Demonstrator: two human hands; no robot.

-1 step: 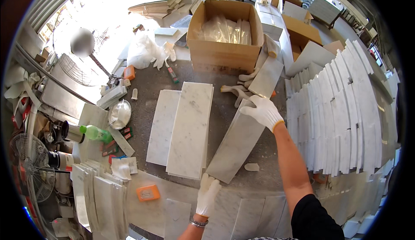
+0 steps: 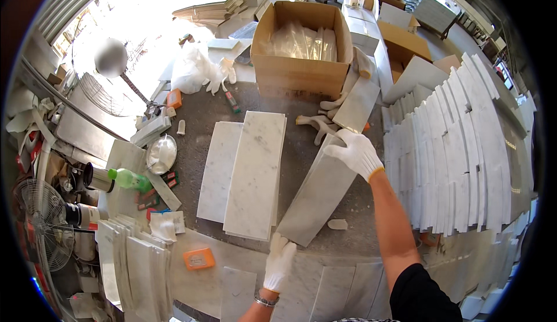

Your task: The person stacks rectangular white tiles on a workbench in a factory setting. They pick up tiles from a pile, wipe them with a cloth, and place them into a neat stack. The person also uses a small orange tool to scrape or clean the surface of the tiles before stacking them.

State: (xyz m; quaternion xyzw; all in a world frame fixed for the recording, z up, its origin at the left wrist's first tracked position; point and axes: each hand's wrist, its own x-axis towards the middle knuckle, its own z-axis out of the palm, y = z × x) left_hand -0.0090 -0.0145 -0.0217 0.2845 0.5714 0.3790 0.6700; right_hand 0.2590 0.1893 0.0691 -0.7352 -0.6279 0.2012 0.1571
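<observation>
A long pale grey marble tile [image 2: 318,191] lies slanted before me, its far end turned to the right. My right hand [image 2: 355,152], in a white knit glove, is closed over the far end, thumb on the top face. At the near end, my gloved left hand [image 2: 279,267] has its fingers and thumb against the short edge, steadying the tile between both hands. Left of it lies a stack of white marble tiles [image 2: 255,174], partly overlapping another tile [image 2: 216,171]. Loose white gloves [image 2: 318,123] and a further tile [image 2: 357,108] lie beyond my right hand.
An open cardboard box [image 2: 301,75] with plastic-wrapped contents stands at the back. Rows of stacked tiles [image 2: 447,159] rise at the right. A green bottle [image 2: 129,179], metal bowl [image 2: 161,154] and upright tiles [image 2: 142,270] are at left. An orange block [image 2: 199,259] lies nearer.
</observation>
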